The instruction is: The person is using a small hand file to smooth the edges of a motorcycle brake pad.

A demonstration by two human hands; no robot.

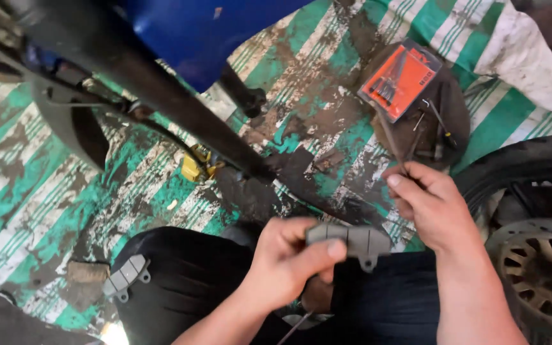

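My left hand point(285, 259) grips a grey brake pad point(352, 239) by its left end, thumb across the face, holding it flat above my lap. My right hand point(432, 204) is just to the right of the pad and pinches a thin dark metal rod point(391, 137) that points up and away. A second grey brake pad point(126, 276) lies on the ground by my left knee.
A dirty green and white striped sheet point(46, 204) covers the ground. An orange tool pack point(399, 78) rests on a dark round tray point(455, 108) with small tools. A motorcycle frame point(161, 96) crosses the top left. A wheel with brake disc point(538, 268) stands at right. A yellow part point(194, 166) lies mid-floor.
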